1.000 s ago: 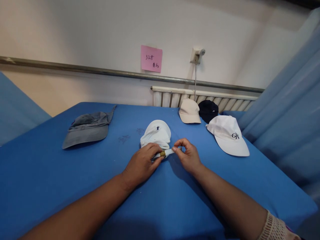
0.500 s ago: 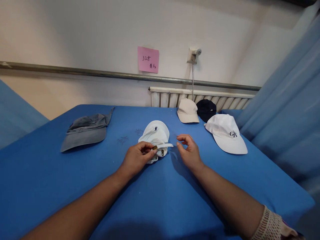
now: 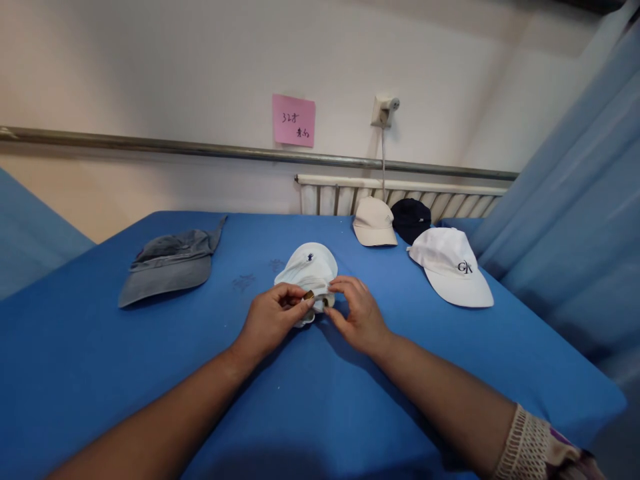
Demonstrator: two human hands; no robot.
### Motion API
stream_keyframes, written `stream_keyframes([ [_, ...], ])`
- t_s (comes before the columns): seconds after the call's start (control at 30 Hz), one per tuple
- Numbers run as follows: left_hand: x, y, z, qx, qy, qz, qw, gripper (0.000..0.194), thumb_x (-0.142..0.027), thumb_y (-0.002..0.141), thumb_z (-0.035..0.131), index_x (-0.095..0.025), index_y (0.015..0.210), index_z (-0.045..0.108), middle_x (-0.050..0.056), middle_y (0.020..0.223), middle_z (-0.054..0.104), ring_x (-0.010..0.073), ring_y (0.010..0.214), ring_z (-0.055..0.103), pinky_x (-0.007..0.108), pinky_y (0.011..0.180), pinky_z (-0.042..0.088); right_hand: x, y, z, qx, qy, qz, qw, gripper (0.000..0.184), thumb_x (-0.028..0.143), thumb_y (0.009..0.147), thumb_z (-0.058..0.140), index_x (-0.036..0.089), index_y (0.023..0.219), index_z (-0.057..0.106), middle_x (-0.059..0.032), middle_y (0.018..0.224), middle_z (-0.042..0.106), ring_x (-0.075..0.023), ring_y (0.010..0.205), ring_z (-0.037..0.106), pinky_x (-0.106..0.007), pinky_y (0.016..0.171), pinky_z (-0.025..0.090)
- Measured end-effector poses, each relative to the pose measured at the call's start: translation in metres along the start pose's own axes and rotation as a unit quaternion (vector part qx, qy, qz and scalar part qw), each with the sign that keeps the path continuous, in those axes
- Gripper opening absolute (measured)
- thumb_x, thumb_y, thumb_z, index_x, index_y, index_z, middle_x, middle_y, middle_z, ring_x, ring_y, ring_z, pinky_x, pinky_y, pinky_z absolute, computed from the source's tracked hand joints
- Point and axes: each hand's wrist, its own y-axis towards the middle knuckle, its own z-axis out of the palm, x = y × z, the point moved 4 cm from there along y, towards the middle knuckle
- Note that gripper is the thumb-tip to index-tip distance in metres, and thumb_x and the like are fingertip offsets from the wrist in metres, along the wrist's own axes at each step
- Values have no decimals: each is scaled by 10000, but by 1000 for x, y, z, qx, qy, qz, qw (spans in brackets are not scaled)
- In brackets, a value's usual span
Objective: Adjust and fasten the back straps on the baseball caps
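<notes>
A small white cap (image 3: 310, 267) with a tiny dark emblem lies crown-up at the middle of the blue table (image 3: 320, 393). My left hand (image 3: 273, 319) pinches the cap's back strap by its brass buckle. My right hand (image 3: 356, 315) has its fingers closed on the same strap and buckle from the right side. Both hands meet at the cap's near edge, and the strap end is mostly hidden between the fingers.
A grey cap (image 3: 167, 267) lies at the left. A white cap with dark letters (image 3: 453, 270), a beige cap (image 3: 374, 223) and a dark cap (image 3: 411, 219) sit at the back right. Blue curtains (image 3: 575, 200) hang on the right. A radiator (image 3: 400, 193) lines the wall.
My right hand let go of the strap end, hovered apart from the cap, then came back left and closed on the strap beside the buckle. The left hand kept its hold.
</notes>
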Motion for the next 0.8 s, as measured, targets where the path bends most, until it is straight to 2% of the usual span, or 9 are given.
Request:
stream_keyframes([
  [0.17, -1, -3, 2, 13, 33, 36, 999, 246, -352, 686, 736, -153, 819, 678, 42, 782, 699, 179, 689, 651, 306, 657, 527, -14, 1, -3, -29, -17, 11, 999, 205, 189, 868, 597, 212, 1072, 595, -92, 1117, 641, -239, 1072, 582, -410, 924, 467],
  [0.37, -10, -7, 6, 26, 145, 111, 983, 155, -321, 737, 689, -180, 800, 677, 28, 808, 685, 174, 733, 637, 307, 703, 502, -4, 2, -2, 11, -67, -41, 997, 87, 202, 911, 572, 220, 956, 644, -64, 1061, 679, -211, 947, 616, -383, 838, 445],
  [0.8, -11, -7, 5, 33, 154, 119, 980, 150, -321, 741, 681, -185, 799, 653, 26, 821, 682, 179, 763, 635, 307, 731, 502, 2, 2, -9, 35, -86, -38, 995, 82, 152, 894, 553, 209, 912, 608, -64, 1012, 692, -221, 915, 616, -392, 824, 409],
])
